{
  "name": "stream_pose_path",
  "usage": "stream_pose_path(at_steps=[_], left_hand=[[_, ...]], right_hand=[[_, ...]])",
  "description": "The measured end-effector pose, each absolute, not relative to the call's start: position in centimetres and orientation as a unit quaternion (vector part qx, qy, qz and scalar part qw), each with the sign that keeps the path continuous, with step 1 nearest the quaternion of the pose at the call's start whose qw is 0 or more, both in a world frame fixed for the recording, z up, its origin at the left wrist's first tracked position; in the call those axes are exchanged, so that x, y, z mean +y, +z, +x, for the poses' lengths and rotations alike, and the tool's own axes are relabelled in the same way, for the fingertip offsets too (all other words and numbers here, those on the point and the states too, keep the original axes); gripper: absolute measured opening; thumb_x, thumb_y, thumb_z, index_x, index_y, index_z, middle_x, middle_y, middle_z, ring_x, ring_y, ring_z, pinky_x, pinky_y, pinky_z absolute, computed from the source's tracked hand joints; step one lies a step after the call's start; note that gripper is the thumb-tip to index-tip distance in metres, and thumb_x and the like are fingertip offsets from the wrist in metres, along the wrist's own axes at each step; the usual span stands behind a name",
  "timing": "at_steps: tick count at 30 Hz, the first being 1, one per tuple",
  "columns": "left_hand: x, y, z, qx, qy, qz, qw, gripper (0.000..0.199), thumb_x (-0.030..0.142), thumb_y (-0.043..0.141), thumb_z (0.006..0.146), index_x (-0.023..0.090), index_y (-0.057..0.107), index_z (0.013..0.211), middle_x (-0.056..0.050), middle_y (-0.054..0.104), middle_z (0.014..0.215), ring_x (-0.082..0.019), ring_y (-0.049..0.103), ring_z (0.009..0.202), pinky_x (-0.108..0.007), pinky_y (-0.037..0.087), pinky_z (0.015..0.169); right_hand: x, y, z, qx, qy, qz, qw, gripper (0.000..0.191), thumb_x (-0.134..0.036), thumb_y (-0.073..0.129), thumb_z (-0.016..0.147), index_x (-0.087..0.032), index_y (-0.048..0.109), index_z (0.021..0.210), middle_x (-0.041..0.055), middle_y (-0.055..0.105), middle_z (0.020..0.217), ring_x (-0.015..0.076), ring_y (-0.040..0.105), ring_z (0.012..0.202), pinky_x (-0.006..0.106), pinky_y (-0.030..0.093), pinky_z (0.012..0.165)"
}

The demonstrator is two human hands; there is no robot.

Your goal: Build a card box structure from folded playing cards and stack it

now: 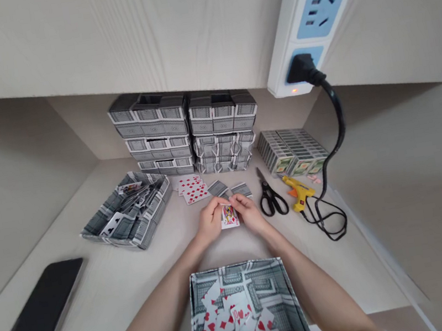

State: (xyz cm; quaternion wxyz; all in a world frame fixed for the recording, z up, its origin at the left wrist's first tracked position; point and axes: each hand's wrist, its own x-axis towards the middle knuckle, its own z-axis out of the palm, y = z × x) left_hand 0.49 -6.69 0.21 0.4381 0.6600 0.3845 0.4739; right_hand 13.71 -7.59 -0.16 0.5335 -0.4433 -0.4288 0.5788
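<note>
A face playing card (229, 219) with red marks is pinched between my two hands, face up, above the desk. My left hand (210, 221) closes on its left edge and my right hand (249, 212) on its upper right. Just beyond the fingers lie two card pieces with grey backs, one at the left (218, 189) and one at the right (241, 189). A fanned group of diamond cards (191, 188) rests behind my left hand. Nearest to me stands a box made of cards (288, 289), holding cut card pieces (241, 316) with red hearts and diamonds.
Black scissors (268, 197) and a yellow glue gun (299, 192) with a looping cord lie at the right. A card-made tray (147, 227) and a dark tablet (35, 318) are left. Stacked card boxes (156, 125) and card packs (291, 148) stand behind. A power strip (293, 36) hangs overhead.
</note>
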Motion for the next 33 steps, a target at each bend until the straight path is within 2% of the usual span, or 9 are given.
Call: stream_pose_path(at_steps=[4, 8, 14, 19, 25, 30, 33], left_hand=[[-6.2, -0.1, 0.5, 0.383, 0.491, 0.640, 0.450, 0.019, 0.030, 0.047, 0.079, 0.017, 0.051, 0.093, 0.001, 0.055, 0.072, -0.011, 0.051, 0.063, -0.022, 0.040, 0.059], [-5.5, -0.8, 0.6, 0.433, 0.484, 0.655, 0.387, 0.015, 0.032, 0.054, 0.075, 0.017, 0.053, 0.079, 0.001, 0.053, 0.070, -0.011, 0.049, 0.062, -0.022, 0.039, 0.059], [-5.4, -1.1, 0.3, 0.427, 0.488, 0.665, 0.371, 0.012, 0.027, 0.054, 0.075, 0.017, 0.059, 0.077, -0.001, 0.058, 0.074, -0.011, 0.052, 0.067, -0.023, 0.040, 0.063], [-5.4, -0.7, 0.6, 0.435, 0.491, 0.619, 0.433, 0.017, 0.032, 0.059, 0.070, 0.016, 0.060, 0.076, 0.000, 0.059, 0.070, -0.011, 0.051, 0.061, -0.022, 0.039, 0.059], [-5.3, -0.2, 0.8, 0.447, 0.508, 0.544, 0.496, 0.023, 0.037, 0.059, 0.068, 0.015, 0.053, 0.061, 0.005, 0.048, 0.053, -0.008, 0.041, 0.051, -0.020, 0.034, 0.050], [-5.2, 0.1, 0.6, 0.433, 0.513, 0.468, 0.575, 0.026, 0.039, 0.061, 0.066, 0.015, 0.052, 0.060, 0.005, 0.047, 0.052, -0.007, 0.040, 0.047, -0.020, 0.032, 0.047], [-5.1, 0.0, 0.5, 0.435, 0.512, 0.472, 0.570, 0.027, 0.041, 0.059, 0.066, 0.016, 0.052, 0.060, 0.005, 0.047, 0.052, -0.008, 0.041, 0.047, -0.021, 0.033, 0.048]], right_hand=[[-7.4, -0.4, 13.9, -0.458, 0.514, -0.469, 0.554, 0.030, -0.047, 0.059, 0.069, -0.018, 0.051, 0.066, -0.0056, 0.047, 0.054, 0.0088, 0.041, 0.048, 0.021, 0.033, 0.048], [-7.3, -0.6, 14.1, -0.481, 0.485, -0.478, 0.553, 0.024, -0.042, 0.062, 0.068, -0.019, 0.057, 0.070, -0.0033, 0.054, 0.059, 0.0113, 0.049, 0.054, 0.023, 0.040, 0.053], [-7.0, -1.1, 14.7, -0.469, 0.510, -0.478, 0.540, 0.021, -0.036, 0.070, 0.058, -0.020, 0.064, 0.071, -0.0003, 0.064, 0.066, 0.0151, 0.057, 0.060, 0.028, 0.047, 0.059], [-7.0, -0.8, 14.6, -0.442, 0.525, -0.486, 0.541, 0.022, -0.037, 0.071, 0.056, -0.019, 0.063, 0.066, -0.0012, 0.063, 0.063, 0.0140, 0.057, 0.055, 0.027, 0.048, 0.054], [-7.6, 0.2, 13.5, -0.409, 0.567, -0.463, 0.545, 0.025, -0.039, 0.072, 0.055, -0.018, 0.061, 0.065, -0.0027, 0.061, 0.058, 0.0124, 0.056, 0.053, 0.025, 0.049, 0.052], [-7.7, 0.4, 13.1, -0.384, 0.614, -0.430, 0.539, 0.023, -0.036, 0.073, 0.055, -0.018, 0.061, 0.064, -0.0022, 0.062, 0.061, 0.0121, 0.056, 0.055, 0.027, 0.050, 0.054], [-7.7, 0.4, 13.0, -0.379, 0.620, -0.420, 0.543, 0.022, -0.035, 0.073, 0.055, -0.018, 0.061, 0.063, -0.0025, 0.062, 0.060, 0.0113, 0.056, 0.053, 0.026, 0.050, 0.053]])
